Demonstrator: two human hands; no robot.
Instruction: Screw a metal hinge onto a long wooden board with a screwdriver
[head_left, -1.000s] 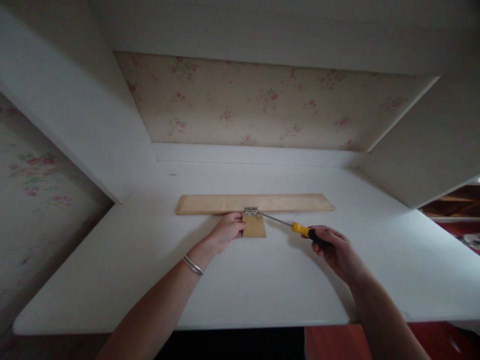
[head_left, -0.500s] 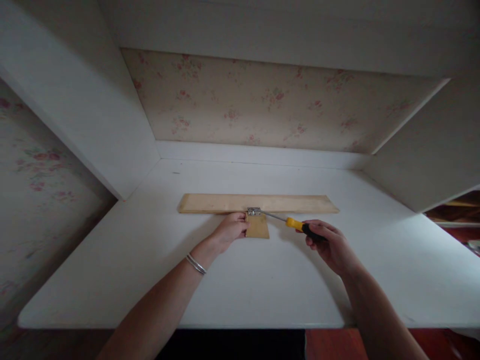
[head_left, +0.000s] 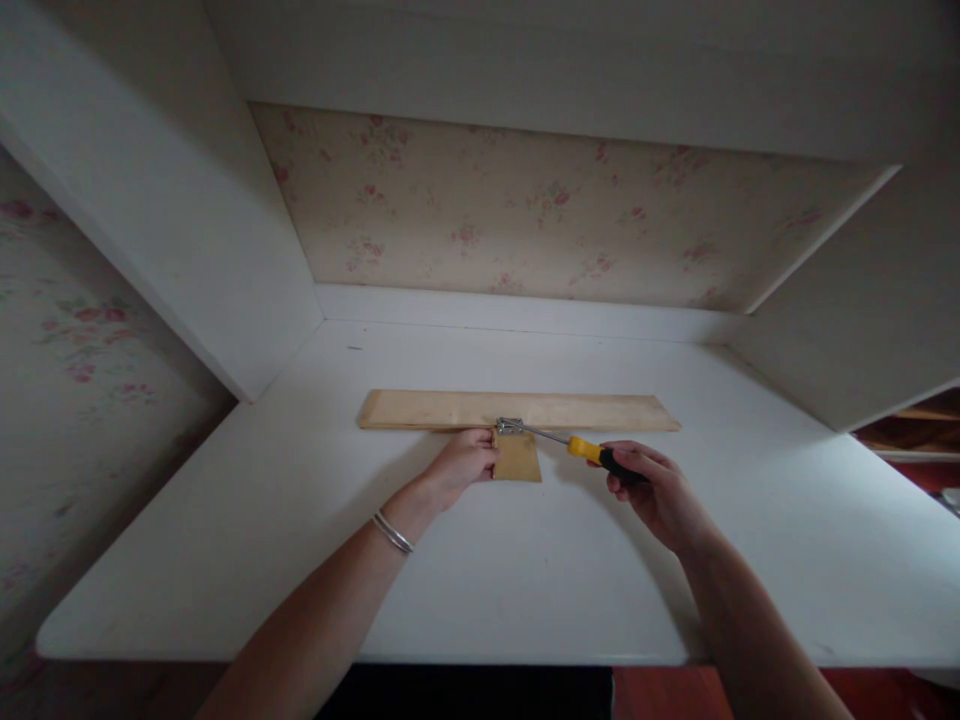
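A long wooden board [head_left: 427, 408] lies across the white desk. At the middle of its near edge, a small metal hinge [head_left: 510, 426] spans onto a short wooden piece [head_left: 517, 458]. My left hand [head_left: 463, 466] pinches the left side of that short piece. In my right hand [head_left: 660, 490] is a screwdriver [head_left: 586, 450] with a yellow and black handle, its shaft pointing left. The tip reaches the hinge; whether it sits in a screw is too small to tell.
The white desktop [head_left: 465, 570] spreads around the boards. White side panels rise at the left [head_left: 172, 200] and right [head_left: 855, 300], and a floral-papered wall [head_left: 465, 210] stands behind. The desk's front edge is close to my body.
The screwdriver handle has shifted slightly left, with its tip still at the hinge. My left hand keeps its hold on the short piece. The whole view has moved a little.
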